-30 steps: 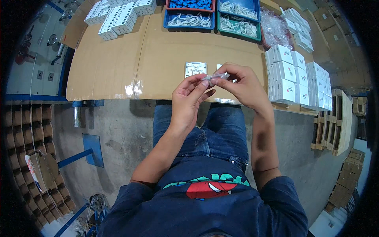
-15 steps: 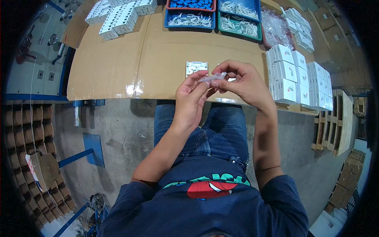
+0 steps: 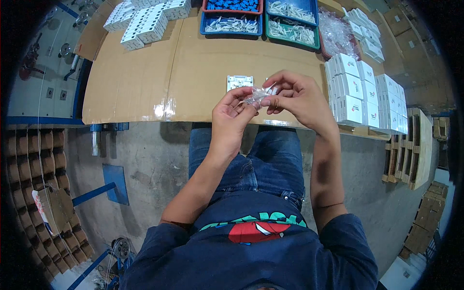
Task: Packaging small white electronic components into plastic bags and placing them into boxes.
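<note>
Above the table's near edge, a small clear plastic bag (image 3: 257, 96) hangs between my two hands. My left hand (image 3: 229, 117) has its thumb and fingers closed on the left side of the bag. My right hand (image 3: 300, 100) pinches the bag's other side, its remaining fingers curled. Small white bits show at the bag by the right fingertips; I cannot tell whether they lie inside. Just beyond the left fingers, a white square device (image 3: 239, 81) with small metal parts lies on the cardboard-covered table (image 3: 130, 87).
At the back stand blue trays (image 3: 231, 34) and a green tray (image 3: 290, 36) of small white pieces, plus a red tray (image 3: 232, 5) of blue pieces. Clear bags (image 3: 336, 34) fill another tray. White boxes (image 3: 349, 89) are stacked at right, white blocks (image 3: 145, 31) at far left.
The plastic bag now looks more spread and crumpled between my fingers. My left hand has shifted slightly left, and its fingers have moved apart from the right hand's.
</note>
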`<state>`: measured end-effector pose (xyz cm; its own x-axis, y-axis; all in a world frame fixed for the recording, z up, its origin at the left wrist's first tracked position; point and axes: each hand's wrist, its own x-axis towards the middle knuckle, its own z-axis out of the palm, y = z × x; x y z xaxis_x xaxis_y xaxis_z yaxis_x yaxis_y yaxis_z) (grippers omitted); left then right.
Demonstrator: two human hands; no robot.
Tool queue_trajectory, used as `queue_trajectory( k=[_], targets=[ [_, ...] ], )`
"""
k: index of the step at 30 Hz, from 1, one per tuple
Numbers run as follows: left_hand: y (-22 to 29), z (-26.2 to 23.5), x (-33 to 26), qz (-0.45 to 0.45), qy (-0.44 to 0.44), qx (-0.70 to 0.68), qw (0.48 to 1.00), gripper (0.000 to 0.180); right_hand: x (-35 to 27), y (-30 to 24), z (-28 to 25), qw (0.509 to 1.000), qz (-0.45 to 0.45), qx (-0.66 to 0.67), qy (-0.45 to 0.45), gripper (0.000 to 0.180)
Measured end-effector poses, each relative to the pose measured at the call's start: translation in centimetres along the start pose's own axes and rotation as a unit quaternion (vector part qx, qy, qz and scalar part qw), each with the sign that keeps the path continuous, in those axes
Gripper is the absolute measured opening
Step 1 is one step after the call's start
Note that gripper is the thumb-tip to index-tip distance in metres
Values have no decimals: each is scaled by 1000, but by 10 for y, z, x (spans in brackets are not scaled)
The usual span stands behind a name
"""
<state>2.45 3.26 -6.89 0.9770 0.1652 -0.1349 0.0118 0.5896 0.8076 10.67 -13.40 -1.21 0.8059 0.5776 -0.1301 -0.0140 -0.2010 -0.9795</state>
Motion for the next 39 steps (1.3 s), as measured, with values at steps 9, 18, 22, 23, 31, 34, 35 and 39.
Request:
queue_trajectory(
  k=[9, 18, 22, 23, 31, 34, 35, 39],
  targets=[
    [6, -2, 1, 15, 8, 71, 997, 20, -4, -1, -1, 998, -1, 64, 20, 19],
    [7, -5, -1, 5, -21, 47, 999, 27, -3, 0, 2, 999, -48, -5, 4, 18],
    [4, -9, -1, 9, -52, 51, 997, 31, -3, 2, 0, 999, -47, -6, 4, 15],
    [3, -9, -1, 14, -47, 57, 997, 30, -3, 3, 0, 999, -48, -5, -4, 14],
    [7, -10, 2, -4, -55, 32, 998, 27, -3, 0, 5, 995, -89, -38, -10, 14],
    [10, -11, 3, -37, -62, 24, 997, 26, -4, 2, 5, 997, -73, -5, -2, 15],
    [10, -11, 2, -36, -59, 14, 998, 28, -4, 2, 5, 998, -63, 7, -4, 15],
    [5, -13, -2, 0, -73, 29, 997, 34, -5, 3, 3, 996, -86, -11, -4, 18]
  ],
)
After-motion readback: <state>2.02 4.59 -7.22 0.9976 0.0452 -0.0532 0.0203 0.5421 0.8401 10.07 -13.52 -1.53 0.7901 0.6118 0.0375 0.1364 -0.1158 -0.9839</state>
